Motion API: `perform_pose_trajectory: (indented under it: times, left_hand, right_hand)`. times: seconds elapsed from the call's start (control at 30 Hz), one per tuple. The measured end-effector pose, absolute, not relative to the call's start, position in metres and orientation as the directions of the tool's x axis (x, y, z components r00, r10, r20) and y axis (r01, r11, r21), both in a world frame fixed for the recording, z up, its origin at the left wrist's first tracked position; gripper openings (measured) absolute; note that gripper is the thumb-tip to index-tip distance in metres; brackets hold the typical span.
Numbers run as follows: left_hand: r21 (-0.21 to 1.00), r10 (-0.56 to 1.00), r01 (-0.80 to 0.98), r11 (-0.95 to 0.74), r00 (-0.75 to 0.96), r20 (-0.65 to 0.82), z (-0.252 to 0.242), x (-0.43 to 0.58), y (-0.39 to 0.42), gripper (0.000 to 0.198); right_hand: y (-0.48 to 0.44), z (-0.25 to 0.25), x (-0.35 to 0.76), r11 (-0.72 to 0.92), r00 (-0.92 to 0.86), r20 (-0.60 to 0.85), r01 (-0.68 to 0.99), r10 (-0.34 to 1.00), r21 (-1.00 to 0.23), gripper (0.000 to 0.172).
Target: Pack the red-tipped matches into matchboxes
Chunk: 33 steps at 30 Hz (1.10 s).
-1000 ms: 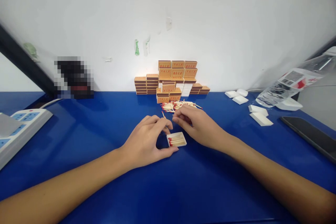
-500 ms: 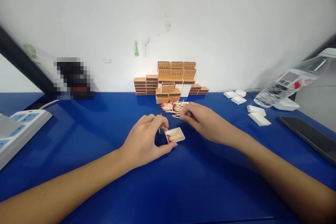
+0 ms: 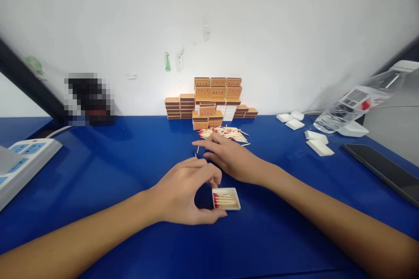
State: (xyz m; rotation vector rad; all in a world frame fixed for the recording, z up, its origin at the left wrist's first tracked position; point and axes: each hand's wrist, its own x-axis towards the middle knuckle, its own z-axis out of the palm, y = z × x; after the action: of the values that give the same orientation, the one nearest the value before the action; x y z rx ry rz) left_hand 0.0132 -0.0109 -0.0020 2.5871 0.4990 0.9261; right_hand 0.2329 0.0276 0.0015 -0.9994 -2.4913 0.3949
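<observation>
My left hand [image 3: 191,189] has its thumb and fingers around a small white matchbox tray [image 3: 238,202], holding it by its near and far sides. Red-headed matches [image 3: 226,200] lie inside the tray, heads toward my left palm. Beyond it, my right hand [image 3: 231,154] reaches leftward with fingers apart, the index finger stretched out. A loose match [image 3: 197,149] lies just under that fingertip, and another match's red head [image 3: 195,154] shows behind my left hand. Past my right hand spreads a loose heap of matches [image 3: 229,133], partly covered by its fingers.
Stacked matchboxes [image 3: 218,92] stand against the wall behind the heap. White pieces [image 3: 320,147], a tilted plastic bottle [image 3: 350,102] and a black phone [image 3: 381,168] are at the right. A power strip [image 3: 31,161] sits at the left on the blue table [image 3: 131,244].
My left hand has drawn the tray nearer and slightly right. My right hand has left the right side of the heap, moved left and toward me, and its fingers have opened out.
</observation>
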Motion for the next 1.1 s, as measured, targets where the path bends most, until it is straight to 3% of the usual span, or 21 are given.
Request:
perform_pose_trajectory:
  times: [0.13,0.23,0.33,0.43,0.57,0.77,1.0,1.1]
  left_hand:
    - [0.402,0.404,0.194,-0.895,0.736,0.543,-0.001,0.014,-0.013,0.042]
    - [0.364,0.370,0.185,-0.913,0.751,0.546,0.000,0.014,-0.014,0.038]
    - [0.278,0.279,0.136,-0.951,0.766,0.579,-0.001,0.016,-0.017,0.032]
    - [0.217,0.220,0.107,-0.970,0.766,0.604,-0.003,0.017,-0.018,0.031]
    - [0.182,0.216,0.131,-0.974,0.764,0.608,-0.002,0.018,-0.018,0.027]
    - [-0.009,0.014,0.025,-1.000,0.786,0.618,0.004,0.021,-0.027,0.016]
    - [-0.019,-0.001,0.016,-1.000,0.751,0.660,0.005,0.022,-0.028,0.016]
    - [-0.002,0.005,0.009,-1.000,0.756,0.654,0.005,0.022,-0.027,0.016]
  right_hand:
    - [0.031,-0.008,0.229,0.703,-0.638,0.296,0.638,0.711,-0.314,0.035]
    - [0.031,-0.005,0.230,0.672,-0.591,0.321,0.639,0.740,-0.374,0.023]
    - [0.031,-0.004,0.228,0.564,-0.429,0.374,0.701,0.822,-0.436,0.003]
    - [0.031,-0.006,0.225,0.419,-0.277,0.352,0.794,0.894,-0.440,0.013]
    - [0.027,-0.003,0.221,0.332,-0.255,0.231,0.845,0.939,-0.418,0.016]
    - [0.007,0.006,0.206,0.266,-0.224,0.143,0.815,0.964,-0.515,0.012]
    - [0.002,-0.002,0.195,0.306,-0.238,0.200,0.831,0.950,-0.464,0.035]
    - [0.005,-0.004,0.195,0.332,-0.257,0.222,0.829,0.941,-0.450,0.024]
